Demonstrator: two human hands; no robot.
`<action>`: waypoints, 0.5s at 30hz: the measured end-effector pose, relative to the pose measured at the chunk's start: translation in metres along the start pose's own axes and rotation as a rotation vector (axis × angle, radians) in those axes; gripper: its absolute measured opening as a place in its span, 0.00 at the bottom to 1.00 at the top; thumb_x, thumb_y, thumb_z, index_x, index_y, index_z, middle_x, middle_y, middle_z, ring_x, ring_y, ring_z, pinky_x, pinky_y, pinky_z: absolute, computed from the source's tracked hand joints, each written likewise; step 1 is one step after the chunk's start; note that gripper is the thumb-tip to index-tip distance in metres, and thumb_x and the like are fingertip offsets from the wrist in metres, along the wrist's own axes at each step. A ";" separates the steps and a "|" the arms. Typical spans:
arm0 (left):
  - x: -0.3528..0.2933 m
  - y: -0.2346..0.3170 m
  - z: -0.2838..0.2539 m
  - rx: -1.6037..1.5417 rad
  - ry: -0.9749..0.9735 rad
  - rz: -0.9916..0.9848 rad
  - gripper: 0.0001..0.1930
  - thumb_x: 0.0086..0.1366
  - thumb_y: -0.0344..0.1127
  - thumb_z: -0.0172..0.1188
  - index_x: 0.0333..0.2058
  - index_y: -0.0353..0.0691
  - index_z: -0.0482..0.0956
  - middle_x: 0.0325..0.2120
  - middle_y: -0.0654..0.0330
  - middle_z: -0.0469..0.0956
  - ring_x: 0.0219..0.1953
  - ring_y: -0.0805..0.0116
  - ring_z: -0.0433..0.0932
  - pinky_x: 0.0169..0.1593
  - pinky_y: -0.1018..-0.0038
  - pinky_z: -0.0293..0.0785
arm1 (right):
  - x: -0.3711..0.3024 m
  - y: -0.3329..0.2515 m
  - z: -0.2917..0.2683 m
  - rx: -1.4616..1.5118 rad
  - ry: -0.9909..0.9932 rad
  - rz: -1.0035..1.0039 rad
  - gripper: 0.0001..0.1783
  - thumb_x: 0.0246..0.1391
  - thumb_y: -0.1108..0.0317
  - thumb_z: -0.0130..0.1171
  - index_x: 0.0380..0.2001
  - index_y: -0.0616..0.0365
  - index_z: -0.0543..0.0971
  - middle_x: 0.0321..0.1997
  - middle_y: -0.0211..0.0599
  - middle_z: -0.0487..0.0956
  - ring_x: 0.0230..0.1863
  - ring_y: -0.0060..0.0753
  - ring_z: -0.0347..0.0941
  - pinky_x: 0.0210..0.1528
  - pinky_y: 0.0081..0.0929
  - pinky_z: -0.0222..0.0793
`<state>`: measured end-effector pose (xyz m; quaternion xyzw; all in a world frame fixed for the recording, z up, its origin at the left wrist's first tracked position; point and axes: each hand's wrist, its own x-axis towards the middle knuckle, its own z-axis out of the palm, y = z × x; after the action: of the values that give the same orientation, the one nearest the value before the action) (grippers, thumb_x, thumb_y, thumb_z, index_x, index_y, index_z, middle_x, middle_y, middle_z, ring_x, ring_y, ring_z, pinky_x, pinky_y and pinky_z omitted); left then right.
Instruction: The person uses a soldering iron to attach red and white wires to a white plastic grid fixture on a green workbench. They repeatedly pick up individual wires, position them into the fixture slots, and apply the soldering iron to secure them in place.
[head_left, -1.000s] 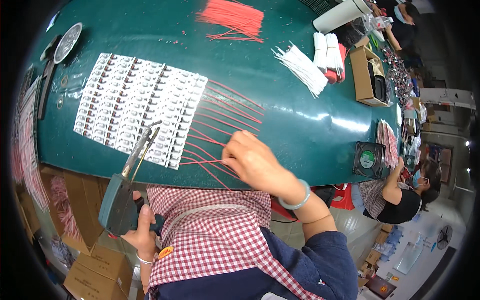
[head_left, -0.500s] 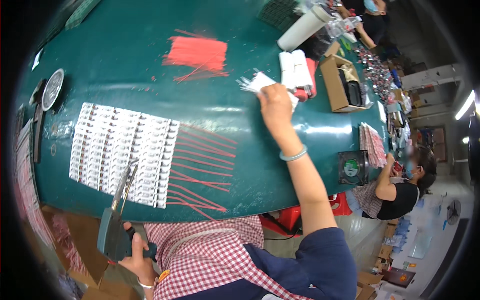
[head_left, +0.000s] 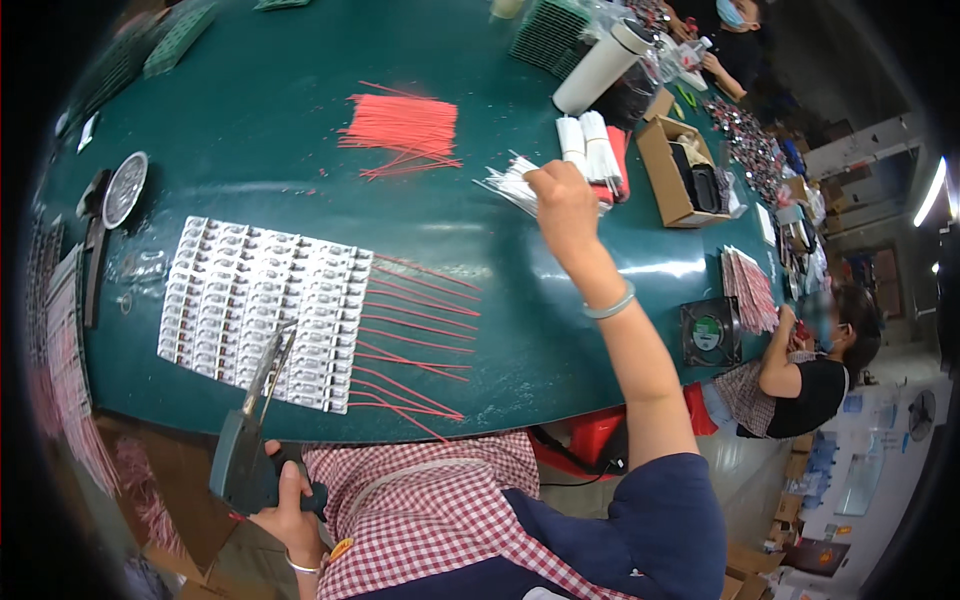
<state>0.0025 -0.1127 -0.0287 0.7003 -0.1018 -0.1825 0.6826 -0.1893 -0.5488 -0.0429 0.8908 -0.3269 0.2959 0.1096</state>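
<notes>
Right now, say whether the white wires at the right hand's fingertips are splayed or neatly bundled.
Splayed: the white wires jut out leftward at differing angles beside the right hand. Whether it grips any, I cannot tell.

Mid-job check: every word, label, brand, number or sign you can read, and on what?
None is readable.
Green label on the black fan: print too small.
Orange tag on the checked apron: too small.
Reddish panel at far right: blurred.
Soldering gun in the left hand: no lettering made out.
</notes>
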 end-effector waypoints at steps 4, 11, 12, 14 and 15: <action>-0.001 -0.012 -0.026 0.028 -0.056 -0.085 0.20 0.62 0.19 0.63 0.54 0.31 0.74 0.45 0.56 0.81 0.25 0.78 0.73 0.26 0.80 0.71 | 0.019 -0.010 -0.011 0.043 -0.093 -0.114 0.11 0.44 0.80 0.58 0.32 0.57 0.83 0.34 0.43 0.76 0.39 0.48 0.75 0.41 0.43 0.73; 0.004 0.008 -0.018 -0.064 -0.161 -0.140 0.16 0.62 0.28 0.70 0.48 0.34 0.82 0.37 0.65 0.84 0.35 0.79 0.81 0.39 0.78 0.77 | 0.026 -0.014 -0.036 -0.023 -0.285 -0.226 0.08 0.50 0.78 0.55 0.31 0.61 0.83 0.33 0.45 0.74 0.37 0.48 0.75 0.39 0.42 0.70; 0.003 0.006 -0.023 -0.034 -0.155 -0.125 0.17 0.61 0.29 0.70 0.49 0.34 0.82 0.38 0.65 0.84 0.37 0.79 0.81 0.41 0.78 0.77 | 0.031 -0.021 -0.034 -0.080 -0.315 -0.272 0.07 0.48 0.78 0.55 0.28 0.62 0.83 0.32 0.46 0.76 0.38 0.49 0.76 0.40 0.42 0.72; -0.001 0.006 -0.029 -0.028 -0.155 -0.138 0.17 0.61 0.30 0.70 0.49 0.35 0.82 0.39 0.65 0.84 0.40 0.78 0.81 0.44 0.77 0.77 | 0.041 -0.030 -0.036 -0.173 -0.432 -0.380 0.06 0.46 0.77 0.57 0.25 0.63 0.83 0.31 0.48 0.76 0.38 0.50 0.76 0.39 0.42 0.73; -0.002 0.006 -0.028 -0.057 -0.163 -0.169 0.17 0.61 0.30 0.70 0.49 0.35 0.82 0.40 0.64 0.85 0.41 0.78 0.81 0.46 0.76 0.77 | 0.045 -0.030 -0.041 -0.248 -0.501 -0.426 0.05 0.45 0.77 0.58 0.24 0.63 0.83 0.30 0.48 0.77 0.38 0.50 0.77 0.39 0.42 0.73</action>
<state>0.0121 -0.0868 -0.0225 0.6694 -0.0923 -0.2983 0.6741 -0.1611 -0.5327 0.0171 0.9639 -0.1839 -0.0032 0.1924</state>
